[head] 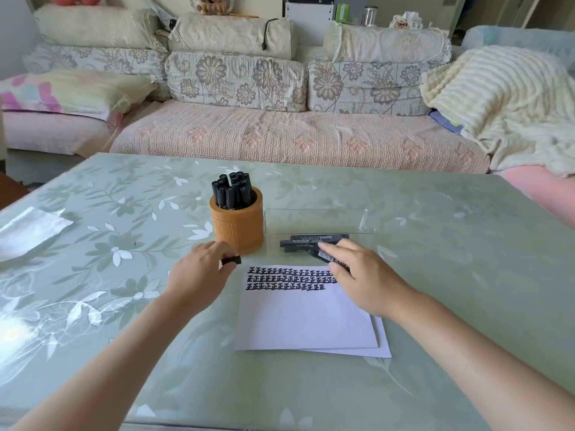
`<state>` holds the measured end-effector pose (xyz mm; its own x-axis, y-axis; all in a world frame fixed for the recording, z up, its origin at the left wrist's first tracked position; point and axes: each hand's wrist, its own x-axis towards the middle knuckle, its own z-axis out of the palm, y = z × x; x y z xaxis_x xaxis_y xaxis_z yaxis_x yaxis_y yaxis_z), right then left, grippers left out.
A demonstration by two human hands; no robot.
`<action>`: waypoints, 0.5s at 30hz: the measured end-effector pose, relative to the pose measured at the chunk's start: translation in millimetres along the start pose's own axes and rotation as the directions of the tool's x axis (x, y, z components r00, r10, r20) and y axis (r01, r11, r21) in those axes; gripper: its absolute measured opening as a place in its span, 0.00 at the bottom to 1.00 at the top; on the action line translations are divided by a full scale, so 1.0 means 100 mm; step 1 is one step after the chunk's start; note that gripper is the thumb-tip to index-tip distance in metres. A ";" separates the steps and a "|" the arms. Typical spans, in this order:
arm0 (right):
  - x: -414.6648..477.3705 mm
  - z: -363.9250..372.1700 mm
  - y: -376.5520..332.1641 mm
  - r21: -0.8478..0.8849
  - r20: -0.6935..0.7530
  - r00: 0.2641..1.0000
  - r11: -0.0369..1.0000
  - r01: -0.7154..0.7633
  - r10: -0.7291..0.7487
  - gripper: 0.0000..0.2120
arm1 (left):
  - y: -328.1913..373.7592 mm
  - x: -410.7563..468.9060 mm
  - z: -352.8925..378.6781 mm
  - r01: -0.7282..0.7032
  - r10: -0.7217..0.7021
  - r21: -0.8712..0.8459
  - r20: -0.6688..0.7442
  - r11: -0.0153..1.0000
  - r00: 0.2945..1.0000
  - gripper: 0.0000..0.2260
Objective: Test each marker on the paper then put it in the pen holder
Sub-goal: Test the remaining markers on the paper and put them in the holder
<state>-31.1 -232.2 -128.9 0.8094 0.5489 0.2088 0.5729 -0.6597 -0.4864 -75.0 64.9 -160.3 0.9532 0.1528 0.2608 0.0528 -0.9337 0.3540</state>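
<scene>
The marker (pixel 325 258) was in my right hand (pixel 364 278). I gripped it between thumb and curled fingers, with my forefinger stretched along it. Its dark end stuck out past my fingertips, slanting away from me and to the left, just over the top right corner of the paper (pixel 305 318). My left hand (pixel 199 272) was well apart from the right one, off the paper's left edge, and pinched a small black cap (pixel 231 260) between thumb and fingers.

Between my two hands lay the top of the sheet, with three rows of black test marks (pixel 289 279) on it; the last row ended short of my right hand. The edges of a second sheet showed under the first, on the side nearest my right forearm.

Just beyond my left fingertips stood the orange pen holder (pixel 238 227), upright and packed with black markers (pixel 231 189), caps up. Just beyond my right forefinger sat a clear tray (pixel 362 219) with a few more black markers (pixel 314 239) lying flat at its near side. Tray and holder stood side by side, touching or nearly so; I could not tell which. Everything rested on the green flowered table (pixel 124 213).
</scene>
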 end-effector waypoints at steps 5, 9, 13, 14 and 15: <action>-0.04 0.01 -0.02 0.116 -0.053 0.998 0.993 0.029 -0.023 0.16 | -0.11 -0.04 0.08 -0.022 0.022 0.021 0.031 1.000 0.999 0.06; -0.03 0.06 0.05 0.215 -0.068 0.998 0.977 0.003 0.012 0.18 | -0.05 -0.04 0.07 -0.034 0.034 0.009 -0.020 0.999 0.999 0.09; -0.07 0.03 0.06 0.259 -0.060 0.998 0.966 -0.012 0.029 0.29 | 0.17 -0.07 -0.02 -0.193 0.186 -0.055 -0.116 0.980 0.976 0.07; -0.09 0.02 0.07 0.248 -0.061 0.998 0.969 -0.010 0.026 0.30 | 0.24 -0.10 -0.03 -0.245 0.235 -0.082 -0.120 0.966 0.965 0.06; -0.10 0.03 0.08 0.230 -0.075 0.997 0.973 -0.007 0.025 0.28 | 0.31 -0.13 -0.03 -0.293 0.282 -0.112 -0.104 0.950 0.954 0.06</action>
<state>-34.8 -241.1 -136.9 0.8306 0.4927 0.2596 0.5223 -0.5277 -0.6699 -86.9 34.4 -150.3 0.8932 -0.0838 0.4419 -0.2624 -0.8951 0.3606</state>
